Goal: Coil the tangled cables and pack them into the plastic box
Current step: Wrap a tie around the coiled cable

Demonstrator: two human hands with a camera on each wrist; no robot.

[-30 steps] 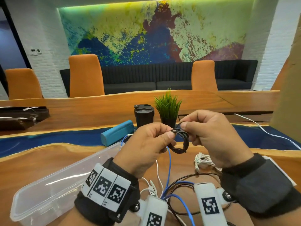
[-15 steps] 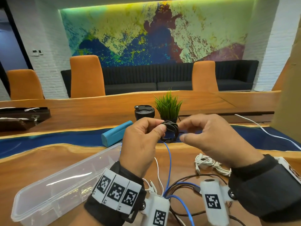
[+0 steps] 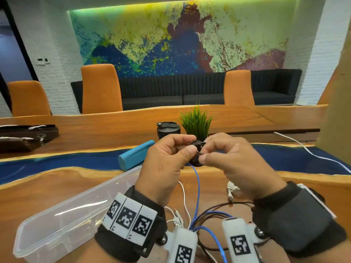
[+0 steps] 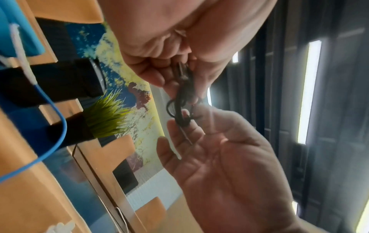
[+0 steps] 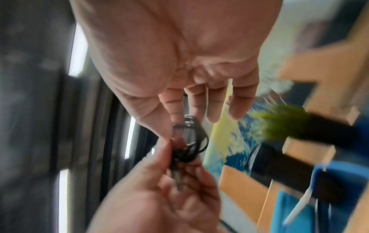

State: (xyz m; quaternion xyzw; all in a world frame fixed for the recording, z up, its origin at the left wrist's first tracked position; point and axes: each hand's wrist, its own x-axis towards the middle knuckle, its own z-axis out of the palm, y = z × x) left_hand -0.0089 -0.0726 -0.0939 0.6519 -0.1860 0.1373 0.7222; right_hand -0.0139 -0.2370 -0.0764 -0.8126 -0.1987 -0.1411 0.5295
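Progress so far looks pretty early, I'd say. The left hand (image 3: 167, 166) pinches a small black cable coil (image 3: 197, 149) up in the air, and the right hand (image 3: 235, 168) has thumb and forefinger closed on its loose end, probably tucking it in. The plastic box (image 3: 62, 224) sits on the worktop (image 3: 57, 185) to the left with nothing coiled in it yet, as far as I can see. Below the wrists, a blue cable (image 3: 197, 188), white cable (image 3: 185, 198) and more black ones lie tangled.
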